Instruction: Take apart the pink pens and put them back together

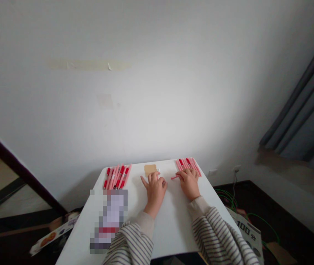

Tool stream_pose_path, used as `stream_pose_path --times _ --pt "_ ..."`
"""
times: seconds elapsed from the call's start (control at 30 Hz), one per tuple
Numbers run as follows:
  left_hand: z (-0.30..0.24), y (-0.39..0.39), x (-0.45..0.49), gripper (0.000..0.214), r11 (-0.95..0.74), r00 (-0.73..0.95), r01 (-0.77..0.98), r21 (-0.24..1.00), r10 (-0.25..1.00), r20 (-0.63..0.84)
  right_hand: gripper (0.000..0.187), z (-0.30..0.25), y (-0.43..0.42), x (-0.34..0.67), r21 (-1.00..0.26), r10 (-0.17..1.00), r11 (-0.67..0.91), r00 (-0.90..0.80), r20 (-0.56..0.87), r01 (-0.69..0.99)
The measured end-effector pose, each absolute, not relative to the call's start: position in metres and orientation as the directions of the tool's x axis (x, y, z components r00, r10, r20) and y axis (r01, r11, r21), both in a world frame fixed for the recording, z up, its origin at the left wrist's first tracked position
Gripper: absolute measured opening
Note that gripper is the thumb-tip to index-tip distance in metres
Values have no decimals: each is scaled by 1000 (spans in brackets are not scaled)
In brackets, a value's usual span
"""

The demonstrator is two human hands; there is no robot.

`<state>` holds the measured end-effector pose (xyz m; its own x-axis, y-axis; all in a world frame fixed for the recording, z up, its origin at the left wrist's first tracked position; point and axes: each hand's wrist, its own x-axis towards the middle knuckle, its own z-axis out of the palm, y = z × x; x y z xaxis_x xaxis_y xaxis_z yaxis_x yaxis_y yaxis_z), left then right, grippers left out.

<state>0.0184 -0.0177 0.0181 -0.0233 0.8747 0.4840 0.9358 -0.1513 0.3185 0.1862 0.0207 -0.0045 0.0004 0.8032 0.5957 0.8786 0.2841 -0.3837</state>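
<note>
Both my hands rest on a white table (170, 224) against a white wall. My left hand (155, 189) lies near the table's middle with its fingers curled loosely, just below a small tan pad (150, 169); whether it holds anything I cannot make out. My right hand (189, 182) has its fingers closed round a pink pen (174, 177) that sticks out to the left. Right behind that hand lies a row of several pink and red pens (188, 163). A second, larger row of pink and red pens (117, 176) lies at the table's far left.
A blurred flat object (109, 217) lies on the table's left side. Beside the table on the floor are a printed box (53, 235) at left, green cables (229, 198) and printed paper (247, 230) at right. Grey curtains (306, 114) hang at far right.
</note>
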Motion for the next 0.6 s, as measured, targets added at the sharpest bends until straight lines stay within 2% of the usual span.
stream_pose_path --times 0.43,0.6 --pt "19 -17 19 5 -129 -29 940 316 892 451 16 -3 18 184 -402 821 307 -26 570 863" --pt "17 -17 18 6 -132 -35 941 312 878 478 20 -1 16 183 -383 841 342 -97 533 858"
